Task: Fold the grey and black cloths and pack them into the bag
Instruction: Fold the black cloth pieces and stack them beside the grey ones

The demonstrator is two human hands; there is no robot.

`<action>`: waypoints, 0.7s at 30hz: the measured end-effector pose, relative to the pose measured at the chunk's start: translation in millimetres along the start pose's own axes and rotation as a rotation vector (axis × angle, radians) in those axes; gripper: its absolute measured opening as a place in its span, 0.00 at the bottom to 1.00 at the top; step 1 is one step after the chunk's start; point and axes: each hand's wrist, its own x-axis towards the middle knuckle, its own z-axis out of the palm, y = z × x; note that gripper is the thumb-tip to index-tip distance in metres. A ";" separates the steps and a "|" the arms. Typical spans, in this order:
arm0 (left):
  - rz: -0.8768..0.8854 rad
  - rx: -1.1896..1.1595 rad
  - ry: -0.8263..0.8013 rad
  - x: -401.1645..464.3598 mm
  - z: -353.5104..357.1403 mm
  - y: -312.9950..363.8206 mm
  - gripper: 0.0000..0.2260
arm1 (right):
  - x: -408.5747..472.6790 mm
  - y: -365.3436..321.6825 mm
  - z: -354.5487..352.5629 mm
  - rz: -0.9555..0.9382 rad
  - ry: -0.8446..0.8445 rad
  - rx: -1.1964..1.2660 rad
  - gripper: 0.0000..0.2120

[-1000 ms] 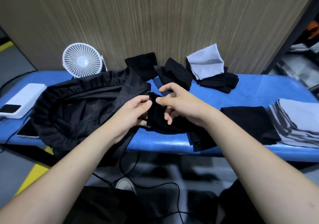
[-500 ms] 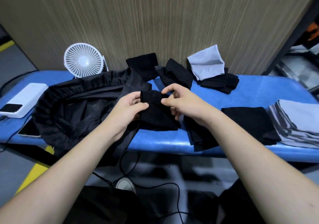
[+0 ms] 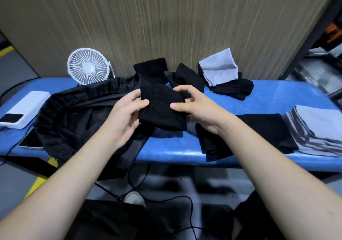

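Note:
A folded black cloth (image 3: 161, 108) is held up above the blue table (image 3: 277, 99), between both hands. My left hand (image 3: 124, 115) grips its left edge, thumb on top. My right hand (image 3: 196, 104) grips its right edge. The black bag (image 3: 74, 117) lies open on the table's left half, its gathered rim facing me. A flat stack of black cloths (image 3: 255, 134) lies under my right forearm. To its right sits a stack of grey cloths (image 3: 318, 128). Loose black cloths (image 3: 187, 77) and a grey cloth (image 3: 218, 69) on a black pile rest by the wall.
A white desk fan (image 3: 87, 66) stands at the back left against the wood-grain wall. A white power bank (image 3: 24, 108) and a phone (image 3: 30, 141) lie at the table's left end. Cables (image 3: 166, 199) and a shoe (image 3: 134, 199) are on the floor below.
Both hands have raised the black cloth off the table. It is now a compact folded rectangle held between them, where earlier they were pinching it low on the table.

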 end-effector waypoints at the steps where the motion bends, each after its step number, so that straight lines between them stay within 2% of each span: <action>1: -0.001 0.004 0.014 -0.1 0.5 0.5 0.17 | 0.6 -0.1 -0.8 -0.007 0.006 0.045 0.23; 6: -0.038 0.009 0.072 1.6 7.8 0.1 0.09 | 1.8 -0.7 -6.3 -0.071 0.055 0.095 0.26; 12: 0.013 0.064 0.129 13.3 30.2 -2.6 0.24 | -11.0 -6.7 -21.8 -0.125 0.087 0.092 0.25; 14: 0.041 0.082 0.098 16.9 41.7 -1.2 0.26 | -17.8 -8.8 -34.2 -0.127 0.113 0.082 0.25; 21: 0.103 0.240 -0.075 29.5 95.5 -7.1 0.12 | -51.1 -11.0 -96.1 -0.130 0.235 0.013 0.22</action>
